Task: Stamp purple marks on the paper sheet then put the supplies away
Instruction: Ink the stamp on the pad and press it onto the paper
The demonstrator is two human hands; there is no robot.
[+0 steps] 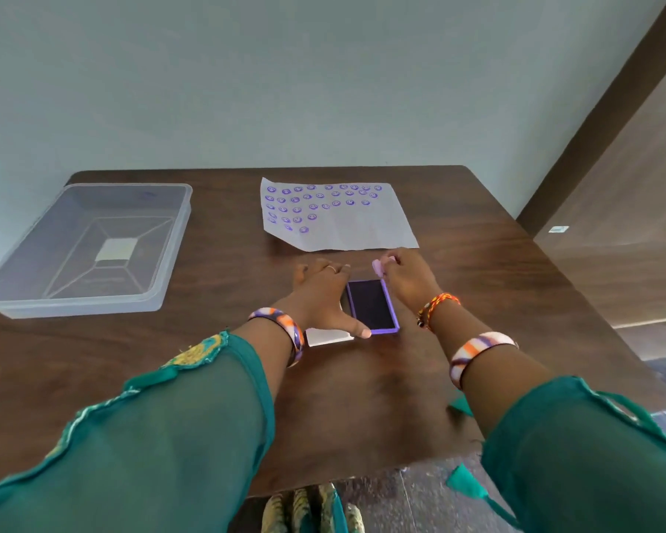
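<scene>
The left hand [325, 298] lies flat and spread, gripping nothing, pressed down just left of the ink pad [372, 306], its thumb reaching the pad's near corner. It covers most of a white piece [329, 337] that touches the pad's left edge, probably the opened lid, and seems placed to keep the pad from sliding. The right hand [406, 277] is pinched shut on a small pale pink stamp [378, 267], held just beyond the pad's far right corner; whether the stamp is heading to the ink or away from it cannot be told.

The ink pad, a purple-framed rectangle with a dark inked face, sits open on the bench [170, 359], close in front of the person. Just beyond it lies the paper sheet [362, 228], creased, with rows of round purple marks across its far and left part and its near right part blank, so stamping appears well along but with room left. Well to the left of the pad stands a clear plastic tub [162, 263], holding nothing but a pale label on its floor; it is likely where the supplies go, and nothing has been put away.

The bench is dark wood-grain, bare apart from these things. Beyond the pad rises a plain pale wall [323, 78]; to its right, a brown wooden door or panel [631, 225].
</scene>
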